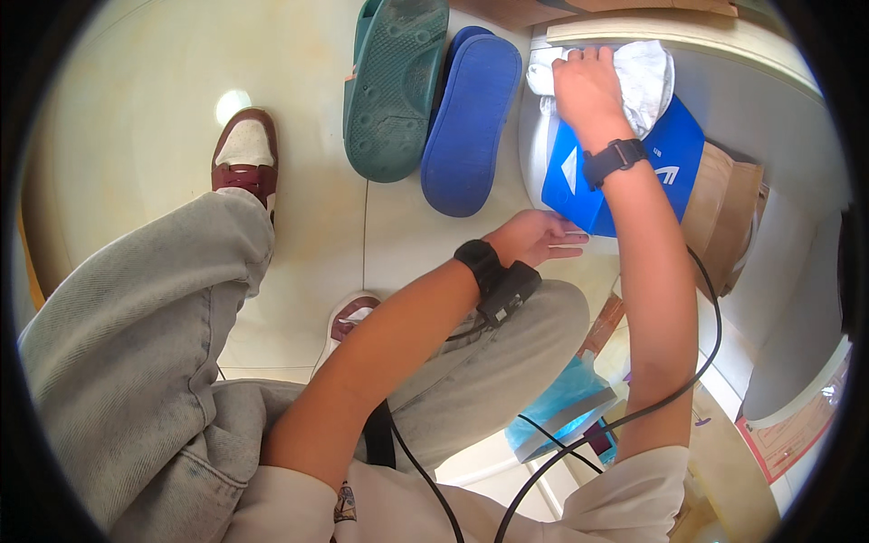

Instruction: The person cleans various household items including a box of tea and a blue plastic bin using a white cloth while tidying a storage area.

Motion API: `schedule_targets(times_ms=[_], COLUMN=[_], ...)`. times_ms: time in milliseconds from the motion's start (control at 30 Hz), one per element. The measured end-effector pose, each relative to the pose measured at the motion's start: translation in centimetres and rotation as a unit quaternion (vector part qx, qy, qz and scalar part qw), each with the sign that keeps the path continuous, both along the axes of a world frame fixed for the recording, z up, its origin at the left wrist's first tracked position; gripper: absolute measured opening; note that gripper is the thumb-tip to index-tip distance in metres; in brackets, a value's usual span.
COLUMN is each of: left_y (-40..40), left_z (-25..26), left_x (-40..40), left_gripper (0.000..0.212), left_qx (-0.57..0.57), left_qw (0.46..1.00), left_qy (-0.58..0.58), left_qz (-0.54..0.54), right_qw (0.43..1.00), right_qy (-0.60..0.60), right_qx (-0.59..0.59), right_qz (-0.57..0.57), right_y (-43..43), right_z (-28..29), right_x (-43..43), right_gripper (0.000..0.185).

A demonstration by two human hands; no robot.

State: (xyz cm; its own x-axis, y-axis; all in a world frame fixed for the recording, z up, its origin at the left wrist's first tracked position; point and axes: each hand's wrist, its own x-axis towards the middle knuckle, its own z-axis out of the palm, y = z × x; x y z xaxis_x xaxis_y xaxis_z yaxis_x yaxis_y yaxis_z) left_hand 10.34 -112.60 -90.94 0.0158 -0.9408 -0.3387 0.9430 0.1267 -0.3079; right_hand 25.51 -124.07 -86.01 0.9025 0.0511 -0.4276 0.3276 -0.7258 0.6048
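Note:
My right hand [589,91] grips a crumpled white cloth [648,81] on top of a blue box [618,197] with white markings. My left hand [540,237] is beside the box's lower left corner, its fingers apart and pointing towards the box; whether the fingertips touch it is hard to tell. A white rounded thing [535,166] shows to the left of the box, largely covered by it. Each wrist wears a black strap, and cables run from them.
Green [394,95] and blue slippers [472,129] lie on the tiled floor left of the box. A brown paper bag [723,210] stands right of it. A pale board edge [679,44] runs above. Near my knee lies a light blue plastic bag [563,400].

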Motion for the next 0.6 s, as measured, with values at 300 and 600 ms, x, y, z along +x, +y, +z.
schedule_targets(times_ms=[300,600], left_y=[-0.1,2.5], left_z=[1.4,-2.0], left_x=[-1.9,-3.6], left_gripper=[0.046,0.047], left_qx=[0.075,0.128], left_qw=[0.955,0.962], left_qy=[0.233,-0.240], left_qz=[0.166,0.037], right_qw=[0.988,0.814], right_qy=[0.012,-0.066], right_qx=[0.088,0.409], right_qz=[-0.129,-0.407], right_y=[5.2,7.4], right_z=[1.3,9.0], right_x=[-8.1,-15.4], right_gripper=[0.009,0.031])
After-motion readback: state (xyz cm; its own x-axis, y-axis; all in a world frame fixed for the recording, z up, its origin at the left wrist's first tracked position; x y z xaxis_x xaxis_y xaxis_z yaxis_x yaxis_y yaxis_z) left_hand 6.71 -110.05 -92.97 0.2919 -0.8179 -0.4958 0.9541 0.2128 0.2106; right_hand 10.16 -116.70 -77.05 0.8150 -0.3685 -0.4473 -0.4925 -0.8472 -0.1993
